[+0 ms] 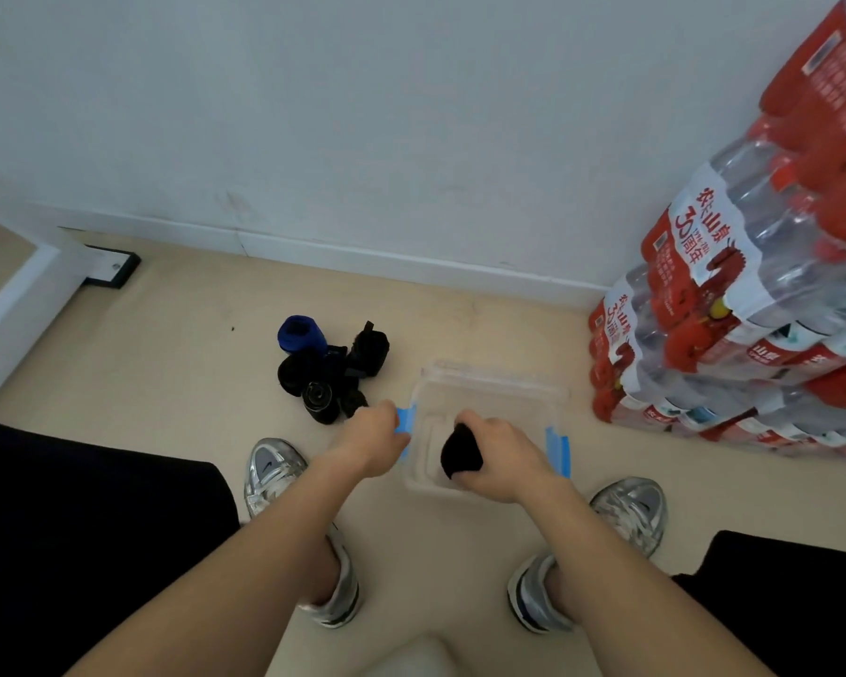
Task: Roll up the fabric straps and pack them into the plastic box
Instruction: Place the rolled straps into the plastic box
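A clear plastic box (494, 383) with blue side clips sits on the beige floor between my feet. My left hand (372, 444) grips its left rim at the blue clip (405, 420). My right hand (501, 456) holds a rolled black strap (460, 454) over the box's near half. To the left of the box lies a pile of rolled straps (330, 371), mostly black, with one blue roll (300, 333) at its far side.
Shrink-wrapped packs of water bottles (733, 305) are stacked against the wall at the right, close to the box. A white wall with a skirting board runs behind. A white furniture edge (25, 295) stands at the left. My grey sneakers (274, 476) flank the box.
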Action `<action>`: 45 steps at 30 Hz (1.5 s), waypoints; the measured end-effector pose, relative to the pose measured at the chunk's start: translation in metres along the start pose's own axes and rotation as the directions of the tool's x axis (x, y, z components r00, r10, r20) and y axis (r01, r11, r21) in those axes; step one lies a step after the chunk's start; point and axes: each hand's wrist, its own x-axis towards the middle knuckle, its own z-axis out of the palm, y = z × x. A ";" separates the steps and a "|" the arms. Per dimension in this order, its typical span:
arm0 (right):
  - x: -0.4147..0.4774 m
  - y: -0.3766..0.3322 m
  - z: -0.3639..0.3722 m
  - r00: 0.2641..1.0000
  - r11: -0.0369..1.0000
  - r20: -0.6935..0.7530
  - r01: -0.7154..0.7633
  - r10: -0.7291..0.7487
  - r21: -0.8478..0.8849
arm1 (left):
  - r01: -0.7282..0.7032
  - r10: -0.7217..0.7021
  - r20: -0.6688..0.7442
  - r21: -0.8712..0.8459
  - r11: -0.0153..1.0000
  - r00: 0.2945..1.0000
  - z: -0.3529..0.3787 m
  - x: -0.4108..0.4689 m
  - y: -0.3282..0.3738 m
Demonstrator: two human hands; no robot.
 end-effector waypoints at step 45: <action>0.109 -0.106 -0.025 0.965 0.963 -0.162 0.229 -0.205 0.146 | 0.174 -0.285 -0.471 -0.265 0.948 0.835 -0.092 0.133 -0.088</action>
